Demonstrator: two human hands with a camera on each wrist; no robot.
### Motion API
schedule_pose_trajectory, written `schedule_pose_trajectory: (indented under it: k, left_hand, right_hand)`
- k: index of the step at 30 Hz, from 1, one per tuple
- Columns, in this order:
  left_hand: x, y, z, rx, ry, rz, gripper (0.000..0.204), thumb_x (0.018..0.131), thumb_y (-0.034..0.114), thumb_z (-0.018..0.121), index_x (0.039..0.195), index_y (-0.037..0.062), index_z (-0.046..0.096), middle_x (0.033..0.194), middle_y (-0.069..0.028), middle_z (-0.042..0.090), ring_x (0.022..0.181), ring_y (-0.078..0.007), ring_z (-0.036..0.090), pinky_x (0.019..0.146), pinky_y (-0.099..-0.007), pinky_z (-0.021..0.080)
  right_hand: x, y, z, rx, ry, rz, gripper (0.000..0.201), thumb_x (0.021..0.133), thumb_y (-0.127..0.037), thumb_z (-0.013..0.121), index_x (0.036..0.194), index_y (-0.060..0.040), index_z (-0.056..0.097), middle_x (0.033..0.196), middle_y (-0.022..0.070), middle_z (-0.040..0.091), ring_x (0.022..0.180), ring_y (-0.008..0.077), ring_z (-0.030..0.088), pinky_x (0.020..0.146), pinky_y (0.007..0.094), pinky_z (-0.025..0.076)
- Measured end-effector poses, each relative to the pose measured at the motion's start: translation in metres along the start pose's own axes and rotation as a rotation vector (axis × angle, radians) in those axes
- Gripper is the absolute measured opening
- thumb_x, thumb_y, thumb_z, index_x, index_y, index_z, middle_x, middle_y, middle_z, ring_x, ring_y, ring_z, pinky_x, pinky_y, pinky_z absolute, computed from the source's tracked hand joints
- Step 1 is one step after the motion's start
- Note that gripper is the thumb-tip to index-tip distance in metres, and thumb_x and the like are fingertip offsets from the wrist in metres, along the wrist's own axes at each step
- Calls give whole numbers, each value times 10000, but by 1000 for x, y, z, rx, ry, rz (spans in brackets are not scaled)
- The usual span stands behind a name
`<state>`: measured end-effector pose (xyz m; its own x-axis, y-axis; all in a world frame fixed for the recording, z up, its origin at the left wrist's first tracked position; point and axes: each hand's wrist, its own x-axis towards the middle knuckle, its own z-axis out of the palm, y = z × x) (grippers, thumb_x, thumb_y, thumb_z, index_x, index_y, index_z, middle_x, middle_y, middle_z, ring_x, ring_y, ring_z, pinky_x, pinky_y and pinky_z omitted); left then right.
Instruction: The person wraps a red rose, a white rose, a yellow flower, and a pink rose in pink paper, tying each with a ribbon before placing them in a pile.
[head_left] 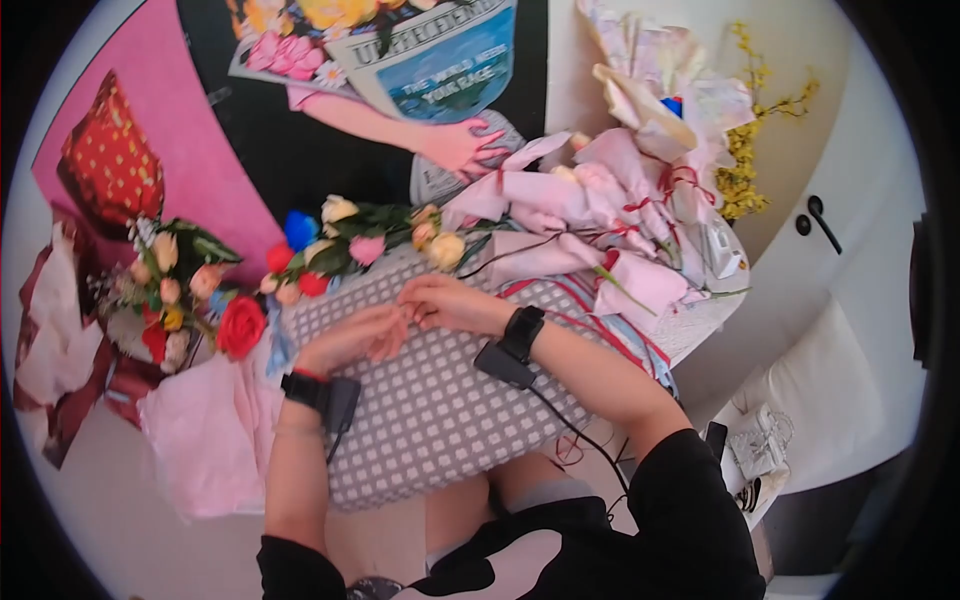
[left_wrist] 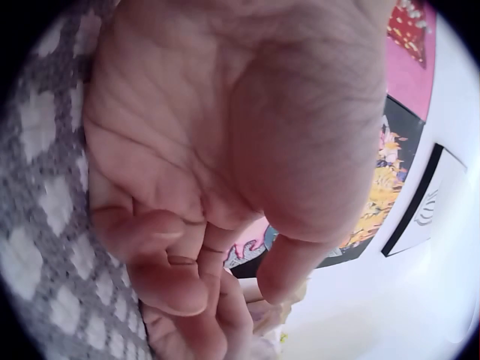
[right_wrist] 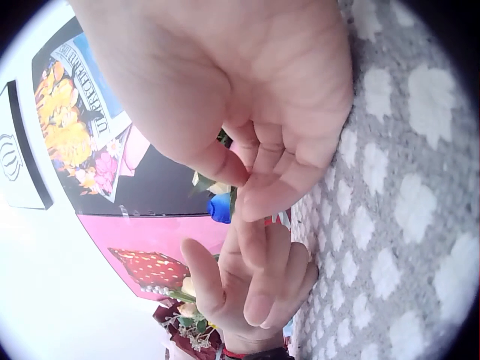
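My left hand (head_left: 360,332) lies palm up over a grey cloth (head_left: 430,410) with white spots, its fingers loosely bent. From the other side my right hand (head_left: 455,303) meets it, fingertips right at the left fingers. In the right wrist view, the right thumb and forefinger come close together beside the left forefinger, and no object shows between them. The left wrist view shows a bare left palm (left_wrist: 172,135) with relaxed fingers. Just beyond the hands lie loose flowers, among them a blue rose (head_left: 300,230) and a cream rose (head_left: 446,250).
A bouquet with a red rose (head_left: 242,326) stands at the left, above pale pink wrapping paper (head_left: 215,430). Pink-wrapped flowers (head_left: 600,195) are heaped at the back right. A flower poster (head_left: 440,75) stands behind. Cables hang from both wrist cameras.
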<state>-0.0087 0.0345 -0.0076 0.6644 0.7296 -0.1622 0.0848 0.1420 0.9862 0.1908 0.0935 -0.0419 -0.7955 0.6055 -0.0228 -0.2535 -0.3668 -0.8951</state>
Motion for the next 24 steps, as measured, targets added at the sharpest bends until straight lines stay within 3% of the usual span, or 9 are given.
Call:
schedule_pose_trajectory:
  k: [7,9,11,13,16,17,18,19,24]
  left_hand:
    - [-2,-11,-6,-167,257,148,325,943,297,388,743,56,473,578,18,400,453,-57,341,422,-191,253]
    - [-2,-13,-8,-230,287,192,339,947,291,381,699,69,443,521,39,341,430,-54,288,414,-200,221]
    - [-4,-13,-8,-264,285,171,368,937,304,419,643,86,455,528,52,338,451,-42,259,426,-209,181]
    - [-3,-12,-3,-183,329,177,368,935,306,422,645,83,460,515,59,323,446,-37,254,424,-210,177]
    - [-2,-11,-1,-66,368,163,366,933,311,429,656,75,471,494,70,298,437,-29,244,423,-209,169]
    - [-2,-11,-1,-32,378,144,364,931,313,433,665,69,476,487,75,288,434,-26,238,424,-207,166]
    - [-2,-10,1,-39,368,153,364,931,313,433,665,69,476,487,75,288,434,-26,238,424,-207,166]
    - [-2,-7,3,-33,354,159,358,930,313,434,679,63,485,486,77,286,434,-25,237,426,-204,166]
    - [-2,-3,10,36,358,171,337,930,304,429,720,52,505,489,78,286,437,-22,240,431,-198,170]
  right_hand:
    - [-6,-14,14,-201,-19,18,164,898,-175,485,990,-67,566,803,-7,560,702,74,531,619,193,439]
    - [-10,-38,25,-655,9,-199,173,880,-181,509,972,-50,575,780,19,576,679,90,548,612,225,450]
    - [-36,-80,41,-1203,166,-454,220,846,-218,531,913,-18,592,732,104,606,656,189,596,596,293,462]
    - [-67,-115,39,-1518,245,-411,219,815,-224,543,886,-27,603,737,151,608,681,282,606,616,359,468]
    - [-130,-149,20,-2036,569,-137,160,727,-169,590,781,-20,610,685,159,598,665,320,589,618,398,467]
    - [-155,-151,-5,-2235,489,-103,157,709,-164,595,796,-35,615,725,144,604,705,324,590,633,406,466]
    - [-178,-150,-26,-2258,565,40,172,680,-157,624,804,-39,621,787,132,608,786,323,584,668,403,462]
    - [-189,-153,-26,-2253,564,481,297,630,-178,675,886,-44,604,862,110,606,854,312,574,701,392,458]
    - [-231,-137,-78,-1951,451,601,642,557,-258,738,1121,-65,500,957,126,585,899,297,558,790,392,444]
